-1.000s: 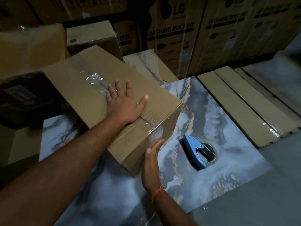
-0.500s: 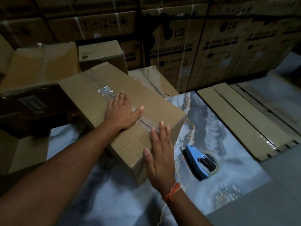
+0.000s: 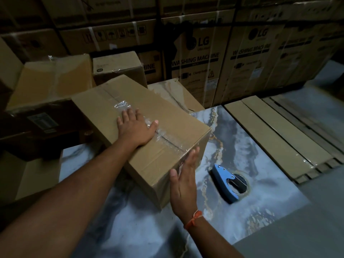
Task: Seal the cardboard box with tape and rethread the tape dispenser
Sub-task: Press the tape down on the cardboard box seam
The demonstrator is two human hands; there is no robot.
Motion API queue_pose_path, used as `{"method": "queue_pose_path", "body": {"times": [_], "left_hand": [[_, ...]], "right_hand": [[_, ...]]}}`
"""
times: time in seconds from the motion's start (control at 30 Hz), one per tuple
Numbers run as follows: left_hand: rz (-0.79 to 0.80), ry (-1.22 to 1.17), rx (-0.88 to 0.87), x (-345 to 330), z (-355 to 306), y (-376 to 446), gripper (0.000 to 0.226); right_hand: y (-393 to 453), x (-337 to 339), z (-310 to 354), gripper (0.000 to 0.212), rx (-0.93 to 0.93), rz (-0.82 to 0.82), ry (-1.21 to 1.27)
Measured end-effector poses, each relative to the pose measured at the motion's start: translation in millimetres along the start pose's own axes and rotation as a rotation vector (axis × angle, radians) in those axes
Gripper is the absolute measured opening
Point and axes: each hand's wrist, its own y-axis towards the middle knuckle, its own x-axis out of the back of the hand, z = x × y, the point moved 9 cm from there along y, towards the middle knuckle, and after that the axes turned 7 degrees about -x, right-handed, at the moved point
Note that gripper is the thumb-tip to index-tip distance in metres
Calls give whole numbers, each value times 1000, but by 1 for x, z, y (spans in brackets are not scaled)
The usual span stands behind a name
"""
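A brown cardboard box (image 3: pixel 167 116) lies on a marbled sheet (image 3: pixel 260 198), its top seam covered by clear tape (image 3: pixel 167 138) that wrinkles near the far end. My left hand (image 3: pixel 134 127) presses flat on the tape on the box top, fingers spread. My right hand (image 3: pixel 184 175) lies flat against the box's near end face, fingers together, over the tape end that runs down that side. A blue tape dispenser (image 3: pixel 226 181) with a clear roll lies on the sheet to the right of the box, untouched.
Flat cardboard packs (image 3: pixel 275 135) lie on the floor to the right. Large washing machine cartons (image 3: pixel 197 58) form a wall behind. Smaller boxes (image 3: pixel 52 81) and another small box (image 3: pixel 117 66) stand at the left and behind the box. Grey floor (image 3: pixel 297 235) shows at the lower right.
My right hand slid from the box's top edge down onto its near end face. My left hand stayed pressed on the tape. The camera view tilted up slightly.
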Motion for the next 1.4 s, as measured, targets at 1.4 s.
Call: {"method": "queue_pose_path", "body": {"times": [1.4], "left_hand": [[-29, -74, -239, -15, -71, -53, 84]], "right_hand": [[4, 8, -10, 83, -57, 149, -105]]}}
